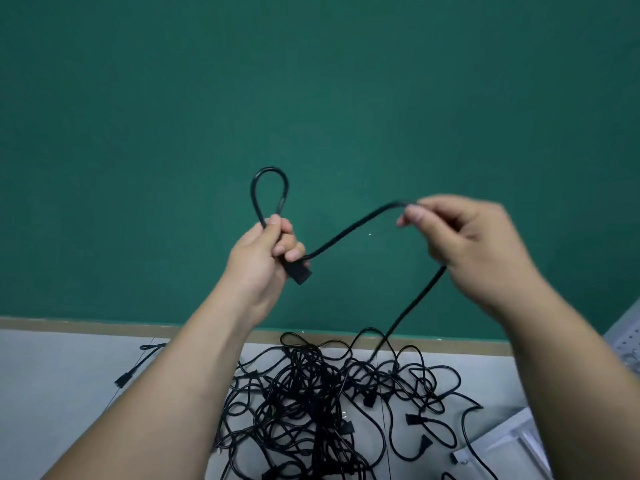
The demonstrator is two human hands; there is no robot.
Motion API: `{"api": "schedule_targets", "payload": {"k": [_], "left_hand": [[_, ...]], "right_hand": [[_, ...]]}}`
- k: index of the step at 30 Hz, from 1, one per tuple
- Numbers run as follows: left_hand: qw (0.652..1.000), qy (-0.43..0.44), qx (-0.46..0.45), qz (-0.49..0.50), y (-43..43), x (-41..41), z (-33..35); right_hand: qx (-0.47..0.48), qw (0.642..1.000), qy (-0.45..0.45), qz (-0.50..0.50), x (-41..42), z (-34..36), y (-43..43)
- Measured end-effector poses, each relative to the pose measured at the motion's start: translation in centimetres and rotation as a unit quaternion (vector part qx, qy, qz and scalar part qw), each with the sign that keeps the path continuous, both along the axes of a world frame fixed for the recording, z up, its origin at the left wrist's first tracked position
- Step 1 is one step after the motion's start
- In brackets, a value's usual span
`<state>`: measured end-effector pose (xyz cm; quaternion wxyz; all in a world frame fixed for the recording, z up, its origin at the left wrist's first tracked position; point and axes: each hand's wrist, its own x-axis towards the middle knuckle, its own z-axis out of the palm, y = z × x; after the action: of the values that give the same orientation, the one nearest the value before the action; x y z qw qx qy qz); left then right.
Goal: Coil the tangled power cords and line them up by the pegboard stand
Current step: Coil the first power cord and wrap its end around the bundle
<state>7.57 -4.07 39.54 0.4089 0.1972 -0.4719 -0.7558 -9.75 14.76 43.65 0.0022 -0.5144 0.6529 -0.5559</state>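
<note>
Up in front of the green wall (pixel 311 81), we hold one black power cord (pixel 349 230) clear of the pile. Our left hand (pixel 266 251) is closed around the plug end (pixel 300 273) plus the first loop (pixel 269 192), which stands up above the fist. Our right hand (pixel 464 233) pinches the same cord between thumb and fingertips (pixel 414 213), a bit motion-blurred. From there the cord drops down into the tangled heap (pixel 329 403) on the grey worktop (pixel 69 375), so the free length is not out of the knot yet.

Step in hand, as we judge it: winding the second loop. To do it well:
- keep the left fist firm so the first loop does not spring open
- let the cord slide through the right pinch, bring it over to the left hand, match the first loop's size
- roll the cord slightly with the fingers so it lays flat, no figure-eight twist
- lift gently; if the heap rises with it, stop and shake the strand free, no yanking

Perforated white panel (pixel 630 344) at the right edge is probably the pegboard stand, partly cut off. No coiled cords lined up there in view. A stray plug (pixel 123 380) lies apart at left.
</note>
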Motion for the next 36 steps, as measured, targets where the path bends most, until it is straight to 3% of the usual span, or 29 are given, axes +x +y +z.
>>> {"api": "schedule_targets", "payload": {"k": [4,6,8,11,15,20,25,28,33,36], "left_hand": [[0.985,0.093,0.031,-0.145,3.3,-1.2,2.2],[0.985,0.082,0.014,-0.153,4.1,-1.8,2.1],[0.992,0.011,-0.028,-0.126,4.2,-2.1,0.5],[0.987,-0.098,-0.065,-0.112,3.6,-2.1,-1.5],[0.981,-0.105,-0.053,-0.154,3.6,-2.3,-1.3],[0.955,-0.187,-0.155,-0.172,5.0,-2.6,-1.8],[0.943,-0.210,-0.171,-0.194,5.2,-3.3,-2.6],[0.941,-0.230,-0.182,-0.167,5.3,-3.3,-2.6],[0.964,-0.217,-0.128,-0.082,4.4,-3.1,-2.4],[0.963,-0.211,-0.149,-0.078,4.4,-2.9,-2.6]], "right_hand": [[-0.141,0.983,0.118,-0.003,4.4,6.2,1.9],[-0.126,0.982,0.142,-0.020,4.5,6.8,1.9],[-0.062,0.987,0.145,-0.035,3.5,5.5,1.2],[0.026,0.991,0.116,-0.059,1.9,2.4,0.0],[0.036,0.991,0.073,-0.106,0.9,0.3,-0.8],[0.069,0.983,0.051,-0.162,0.9,-1.2,-1.7],[0.106,0.971,0.043,-0.208,0.5,-2.4,-2.4],[0.114,0.976,0.006,-0.185,0.1,-3.3,-2.9],[0.114,0.986,-0.114,-0.046,-1.3,-4.7,-1.9],[0.096,0.984,-0.145,-0.035,-0.6,-4.9,-1.7]]}}
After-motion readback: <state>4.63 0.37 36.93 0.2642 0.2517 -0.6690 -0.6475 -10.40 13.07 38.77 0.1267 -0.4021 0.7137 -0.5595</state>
